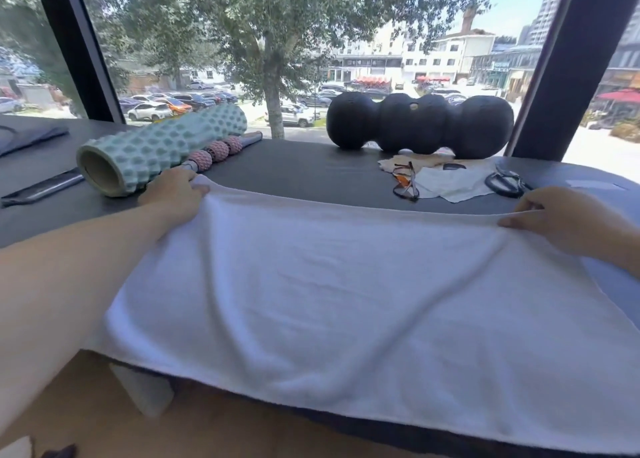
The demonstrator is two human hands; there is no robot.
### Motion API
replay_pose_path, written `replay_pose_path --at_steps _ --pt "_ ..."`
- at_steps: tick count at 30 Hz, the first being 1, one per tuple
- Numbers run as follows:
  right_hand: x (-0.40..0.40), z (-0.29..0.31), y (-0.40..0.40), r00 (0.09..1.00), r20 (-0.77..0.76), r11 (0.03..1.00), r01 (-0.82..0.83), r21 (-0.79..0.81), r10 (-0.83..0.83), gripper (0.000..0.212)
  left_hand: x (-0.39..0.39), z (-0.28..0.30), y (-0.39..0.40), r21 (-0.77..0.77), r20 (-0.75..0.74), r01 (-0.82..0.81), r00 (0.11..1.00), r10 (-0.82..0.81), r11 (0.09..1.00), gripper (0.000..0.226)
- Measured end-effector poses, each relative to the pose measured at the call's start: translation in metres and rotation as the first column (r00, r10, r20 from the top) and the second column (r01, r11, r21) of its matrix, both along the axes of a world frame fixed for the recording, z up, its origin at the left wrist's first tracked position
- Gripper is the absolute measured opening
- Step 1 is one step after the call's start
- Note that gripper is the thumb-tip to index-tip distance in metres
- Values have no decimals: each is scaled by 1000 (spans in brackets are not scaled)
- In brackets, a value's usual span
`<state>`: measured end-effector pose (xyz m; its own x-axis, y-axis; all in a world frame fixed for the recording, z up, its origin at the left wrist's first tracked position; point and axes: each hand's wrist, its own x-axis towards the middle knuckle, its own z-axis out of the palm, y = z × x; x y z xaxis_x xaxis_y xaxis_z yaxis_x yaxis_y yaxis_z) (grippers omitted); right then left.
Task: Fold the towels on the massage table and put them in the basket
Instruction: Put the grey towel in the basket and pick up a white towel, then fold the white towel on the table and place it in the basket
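Note:
A large white towel (346, 284) lies spread over the dark massage table (294, 170), its near edge hanging over the table's front. My left hand (173, 191) grips the towel's far left corner, fingers curled over the edge. At the far right corner, my right hand (561, 215) pinches the towel's edge. The far edge is stretched between both hands. No basket is in view.
Behind the towel lie a mint foam roller (156, 149), a pink massage stick (218, 151), a black peanut-shaped roller (420, 125), glasses (407, 182), a small white cloth (450, 184) and black scissors (505, 184). A large window stands behind the table.

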<state>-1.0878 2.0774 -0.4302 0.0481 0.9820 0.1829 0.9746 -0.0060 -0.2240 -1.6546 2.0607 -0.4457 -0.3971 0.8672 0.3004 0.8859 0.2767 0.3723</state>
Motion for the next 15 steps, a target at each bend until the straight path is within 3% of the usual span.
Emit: replay_pose_path --at_steps 4,6,8,10,11,13,15 --pt "1 -15 3 991 133 1000 22 -12 -21 48 3 -8 16 57 -68 -84 994 88 995 7" --pt "-6 -11 -3 983 181 999 32 5 -32 37 6 -7 18 61 -100 -152 982 158 986 14" --pt "-24 -4 -12 964 260 997 28 75 -46 25 18 -1 13 70 -196 -120 972 131 990 31" --pt "-50 1 -25 953 290 964 -153 217 86 34 54 7 -1 97 -161 94 984 -77 991 40" --pt "-70 4 -37 955 230 943 -242 230 188 37 78 10 -12 98 -83 236 970 -229 967 38" --pt "-114 2 -61 925 71 917 -380 117 374 41 121 9 -37 36 80 497 863 -498 867 39" --pt "-147 -10 -82 861 -10 856 -507 -101 509 50 134 -5 -52 -137 124 613 790 -600 778 50"
